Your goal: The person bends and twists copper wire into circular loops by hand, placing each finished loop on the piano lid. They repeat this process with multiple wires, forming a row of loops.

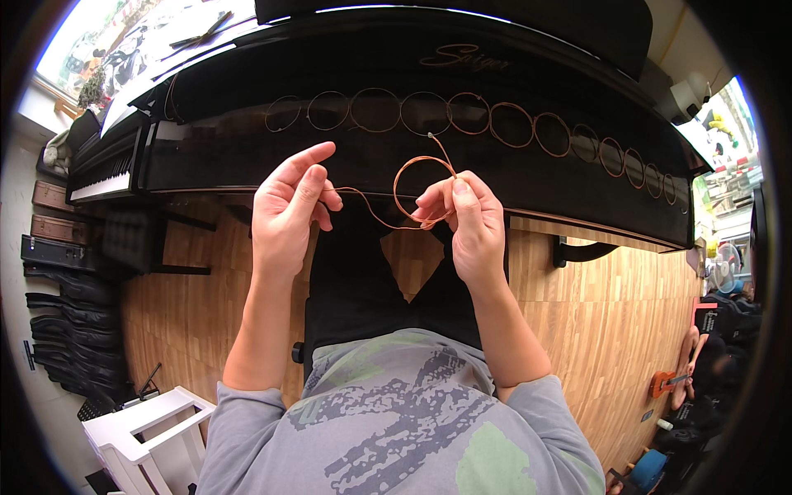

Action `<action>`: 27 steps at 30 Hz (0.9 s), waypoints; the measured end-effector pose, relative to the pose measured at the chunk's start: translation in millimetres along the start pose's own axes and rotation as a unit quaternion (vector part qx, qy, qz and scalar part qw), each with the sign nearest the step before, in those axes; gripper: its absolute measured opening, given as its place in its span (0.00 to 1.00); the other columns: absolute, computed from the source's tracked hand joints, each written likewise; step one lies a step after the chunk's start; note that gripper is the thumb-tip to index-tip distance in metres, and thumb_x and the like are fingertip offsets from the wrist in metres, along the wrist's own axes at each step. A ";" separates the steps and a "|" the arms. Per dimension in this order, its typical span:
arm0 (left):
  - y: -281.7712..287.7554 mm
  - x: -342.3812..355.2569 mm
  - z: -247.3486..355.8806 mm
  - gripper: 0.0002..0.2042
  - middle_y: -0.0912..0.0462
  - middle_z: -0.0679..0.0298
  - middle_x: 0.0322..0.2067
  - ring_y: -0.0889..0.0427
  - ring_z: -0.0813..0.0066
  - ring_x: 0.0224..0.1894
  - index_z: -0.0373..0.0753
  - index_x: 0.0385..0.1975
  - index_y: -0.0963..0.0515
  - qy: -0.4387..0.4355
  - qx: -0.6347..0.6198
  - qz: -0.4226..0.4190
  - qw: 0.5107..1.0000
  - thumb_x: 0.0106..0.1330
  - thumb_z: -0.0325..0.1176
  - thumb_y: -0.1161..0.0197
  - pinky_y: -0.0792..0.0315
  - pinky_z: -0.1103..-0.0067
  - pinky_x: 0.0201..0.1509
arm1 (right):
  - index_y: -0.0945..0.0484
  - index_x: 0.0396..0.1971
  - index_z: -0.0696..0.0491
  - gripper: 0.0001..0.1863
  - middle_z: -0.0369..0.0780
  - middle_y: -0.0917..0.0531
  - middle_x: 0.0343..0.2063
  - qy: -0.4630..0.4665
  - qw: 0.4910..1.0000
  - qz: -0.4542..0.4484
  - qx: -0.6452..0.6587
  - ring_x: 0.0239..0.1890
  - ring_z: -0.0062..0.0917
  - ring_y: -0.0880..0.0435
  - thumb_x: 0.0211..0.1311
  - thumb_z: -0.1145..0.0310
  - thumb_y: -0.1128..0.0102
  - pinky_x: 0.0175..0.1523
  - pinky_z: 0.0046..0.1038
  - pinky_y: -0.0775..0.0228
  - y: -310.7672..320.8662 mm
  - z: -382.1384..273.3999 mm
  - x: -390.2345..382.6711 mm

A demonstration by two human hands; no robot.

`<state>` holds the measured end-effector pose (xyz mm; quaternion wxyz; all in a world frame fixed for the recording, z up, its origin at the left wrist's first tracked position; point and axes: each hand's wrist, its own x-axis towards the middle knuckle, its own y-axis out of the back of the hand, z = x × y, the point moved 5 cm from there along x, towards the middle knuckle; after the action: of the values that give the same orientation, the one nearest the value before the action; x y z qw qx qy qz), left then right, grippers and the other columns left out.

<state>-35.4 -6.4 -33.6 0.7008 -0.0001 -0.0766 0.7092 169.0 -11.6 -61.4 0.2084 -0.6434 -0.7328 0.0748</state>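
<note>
One black piano, bearing a row of wire coils.
Right hand, raised: thumb and fingers pinching one copper-coloured coil, which I see in the air near the piano's edge. Left hand, raised opposite: index finger extended, thumb and other fingers closed on the strand trailing from that coil.

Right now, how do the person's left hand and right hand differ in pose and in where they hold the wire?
The left hand pinches the copper-coloured wire where it runs as a single strand, while the right hand grips it where it is coiled. The left hand's index finger stretches out; the right hand's is curled in. Both hands are bare and raised.
</note>
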 end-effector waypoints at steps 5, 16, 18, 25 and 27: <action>-16.2 -8.0 -21.4 0.17 0.26 0.69 0.20 0.26 0.85 0.20 0.37 0.58 0.36 0.077 -0.119 0.001 0.990 0.71 0.33 0.48 0.34 0.90 0.15 | 0.31 0.28 0.54 0.16 0.35 0.21 0.22 -0.015 0.999 0.042 -0.010 0.22 0.15 0.22 0.74 0.62 0.63 0.28 0.15 0.31 0.5 2.0 -0.8; -42.2 -47.7 -42.2 0.20 0.29 0.64 0.35 0.25 0.82 0.23 0.36 0.59 0.42 0.040 -0.151 0.017 0.988 0.72 0.35 0.51 0.34 0.91 0.15 | 0.31 0.31 0.54 0.14 0.34 0.27 0.18 0.004 0.999 0.035 0.029 0.18 0.13 0.29 0.74 0.63 0.62 0.23 0.15 0.35 -9.0 3.2 -1.8; -49.1 -46.9 -38.5 0.14 0.26 0.68 0.28 0.26 0.87 0.22 0.33 0.50 0.32 0.062 -0.127 -0.023 0.990 0.70 0.33 0.46 0.35 0.92 0.17 | 0.32 0.34 0.55 0.13 0.36 0.24 0.20 -0.005 0.999 0.019 0.037 0.18 0.14 0.27 0.74 0.63 0.62 0.23 0.15 0.34 -12.5 1.0 -3.1; -40.2 -42.1 -38.9 0.10 0.24 0.69 0.22 0.23 0.85 0.22 0.33 0.42 0.24 0.053 -0.096 0.000 0.994 0.70 0.33 0.46 0.32 0.90 0.18 | 0.39 0.43 0.55 0.09 0.47 0.17 0.33 0.010 0.998 0.024 0.062 0.19 0.19 0.22 0.74 0.66 0.64 0.27 0.18 0.25 -10.5 2.3 -1.2; -39.3 -41.6 -45.1 0.11 0.23 0.68 0.24 0.22 0.84 0.22 0.33 0.43 0.24 0.102 -0.148 0.010 0.984 0.70 0.33 0.46 0.31 0.89 0.18 | 0.39 0.42 0.55 0.08 0.47 0.17 0.33 0.009 0.998 0.033 0.058 0.19 0.19 0.21 0.74 0.66 0.64 0.28 0.19 0.25 -9.6 3.6 -2.0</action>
<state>9.2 -42.6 -78.4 0.6901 -0.1769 -0.1090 0.6933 158.9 -14.5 -61.4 0.2494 -0.6548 -0.7037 0.1178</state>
